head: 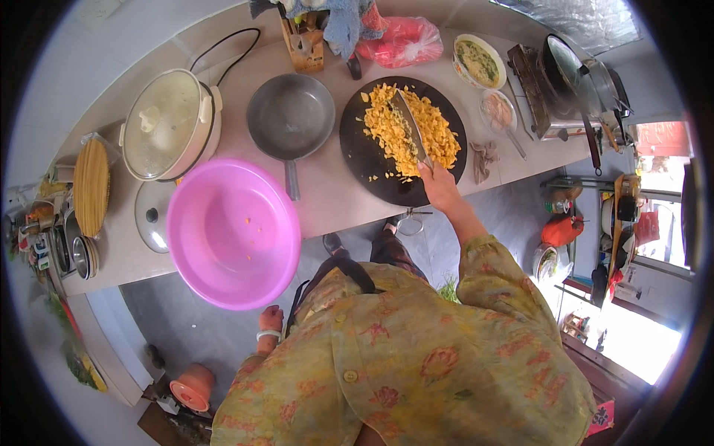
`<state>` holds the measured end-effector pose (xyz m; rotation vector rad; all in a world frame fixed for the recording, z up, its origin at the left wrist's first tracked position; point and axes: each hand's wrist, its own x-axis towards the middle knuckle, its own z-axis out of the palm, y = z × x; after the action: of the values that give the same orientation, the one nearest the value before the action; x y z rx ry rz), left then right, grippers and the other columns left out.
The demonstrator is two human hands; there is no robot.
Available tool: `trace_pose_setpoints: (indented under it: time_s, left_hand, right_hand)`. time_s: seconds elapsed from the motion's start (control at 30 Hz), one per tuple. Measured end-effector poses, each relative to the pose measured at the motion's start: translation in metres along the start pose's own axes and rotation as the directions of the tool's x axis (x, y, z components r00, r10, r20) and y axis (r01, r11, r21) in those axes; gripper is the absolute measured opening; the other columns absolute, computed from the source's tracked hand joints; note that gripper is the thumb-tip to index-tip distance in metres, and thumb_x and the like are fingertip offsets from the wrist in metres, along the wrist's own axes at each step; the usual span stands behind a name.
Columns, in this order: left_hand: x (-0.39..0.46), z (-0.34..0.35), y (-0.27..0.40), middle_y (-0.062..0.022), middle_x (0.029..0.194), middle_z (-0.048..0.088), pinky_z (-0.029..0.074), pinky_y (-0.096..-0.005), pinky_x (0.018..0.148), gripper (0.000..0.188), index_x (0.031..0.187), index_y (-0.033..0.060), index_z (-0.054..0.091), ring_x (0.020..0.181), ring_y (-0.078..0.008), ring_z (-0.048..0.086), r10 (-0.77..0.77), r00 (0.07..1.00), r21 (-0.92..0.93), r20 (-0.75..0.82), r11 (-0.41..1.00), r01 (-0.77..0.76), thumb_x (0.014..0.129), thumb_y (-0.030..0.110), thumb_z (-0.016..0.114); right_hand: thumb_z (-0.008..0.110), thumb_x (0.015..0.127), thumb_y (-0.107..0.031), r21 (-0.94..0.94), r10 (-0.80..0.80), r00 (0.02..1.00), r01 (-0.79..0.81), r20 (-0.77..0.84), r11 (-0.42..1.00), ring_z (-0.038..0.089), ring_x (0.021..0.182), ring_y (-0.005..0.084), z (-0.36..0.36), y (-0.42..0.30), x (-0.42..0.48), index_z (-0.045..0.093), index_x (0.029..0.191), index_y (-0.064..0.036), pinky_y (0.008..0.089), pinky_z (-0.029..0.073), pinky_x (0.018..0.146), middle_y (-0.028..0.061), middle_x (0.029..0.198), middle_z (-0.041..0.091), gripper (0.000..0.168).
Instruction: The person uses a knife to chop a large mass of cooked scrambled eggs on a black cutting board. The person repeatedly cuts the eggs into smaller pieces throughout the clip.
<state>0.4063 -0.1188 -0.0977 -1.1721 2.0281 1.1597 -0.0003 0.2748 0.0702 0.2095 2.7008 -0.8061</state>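
Observation:
My right hand (pixel 439 187) grips the handle of a kitchen cleaver (pixel 410 124). Its blade rests among chopped yellow-orange pieces of food (pixel 432 134), with small bits stuck along the metal. The heap lies on a round black cutting board (pixel 365 170), and some pieces are scattered on the near side. Down by my left side, my left hand (pixel 271 319) hangs below the counter with its fingers curled and no object visible in it. Close to that hand is a large pink plastic basin (pixel 234 279), holding only a few orange crumbs, its near side jutting past the counter edge.
Left of the board sits a grey frying pan (pixel 291 120). Farther left are a lidded electric pot (pixel 167 122) and a glass lid (pixel 149 217). To the right stand a bowl of food (pixel 478 61), a strainer (pixel 498 111), a cloth (pixel 483 160) and a gas stove (pixel 530 92).

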Motion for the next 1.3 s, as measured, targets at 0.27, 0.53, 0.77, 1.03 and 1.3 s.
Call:
trace_pose_setpoints:
  time_s: [0.27,0.53,0.77,1.03,1.3]
  left_hand:
    - [0.034,0.006,-0.034,-0.0125,0.087,0.065,0.051,-0.0312,0.060,0.030,0.109,-0.0026,0.058,0.070,-0.0181,0.062,0.092,0.996,-0.003,-0.003,0.996,-0.092,0.083,0.013,0.059]
    - [0.022,0.005,-0.025,-0.0109,0.085,0.065,0.051,-0.0308,0.060,0.029,0.108,-0.0024,0.059,0.068,-0.0176,0.062,0.036,0.999,0.002,0.011,0.999,-0.036,0.083,0.012,0.059]
    - [0.022,0.006,-0.028,-0.0105,0.084,0.065,0.049,-0.0282,0.056,0.029,0.109,-0.0022,0.059,0.068,-0.0166,0.062,0.035,0.999,-0.061,-0.010,0.998,-0.036,0.084,0.013,0.059]
    - [0.021,0.005,-0.013,-0.0098,0.081,0.065,0.050,-0.0298,0.059,0.031,0.110,-0.0018,0.059,0.067,-0.0172,0.061,0.119,0.993,0.000,-0.016,0.993,-0.119,0.083,0.014,0.058]
    - [0.004,0.007,-0.014,-0.0117,0.077,0.067,0.051,-0.0316,0.067,0.027,0.100,-0.0007,0.063,0.070,-0.0185,0.064,-0.012,0.999,-0.146,-0.033,0.989,0.007,0.078,0.014,0.062]
  right_hand:
    - [0.045,0.090,-0.042,0.044,-0.076,0.996,0.078,-0.051,0.996,0.056,0.088,0.0460,-0.015,-0.034,-0.011,0.051,0.096,0.006,0.0486,0.042,0.077,0.0309,0.086,0.059,0.049]
    - [0.046,0.089,-0.043,-0.035,-0.029,1.000,0.028,-0.005,0.999,0.055,0.088,0.0476,0.016,-0.015,0.006,0.051,0.097,0.007,0.0494,0.042,0.079,0.0325,0.089,0.058,0.051]
    - [0.046,0.091,-0.041,0.011,-0.065,0.998,0.065,0.016,0.998,0.055,0.092,0.0451,-0.007,-0.042,-0.020,0.051,0.101,0.004,0.0470,0.043,0.080,0.0312,0.091,0.058,0.047]
    - [0.045,0.091,-0.042,-0.079,-0.029,0.997,0.034,0.065,0.996,0.055,0.089,0.0473,0.023,-0.031,-0.006,0.048,0.099,0.008,0.0501,0.043,0.080,0.0329,0.090,0.058,0.051]
    - [0.045,0.090,-0.043,0.012,-0.074,0.997,0.075,-0.038,0.997,0.056,0.090,0.0459,0.010,-0.034,-0.019,0.050,0.100,0.009,0.0483,0.043,0.080,0.0315,0.087,0.059,0.053]
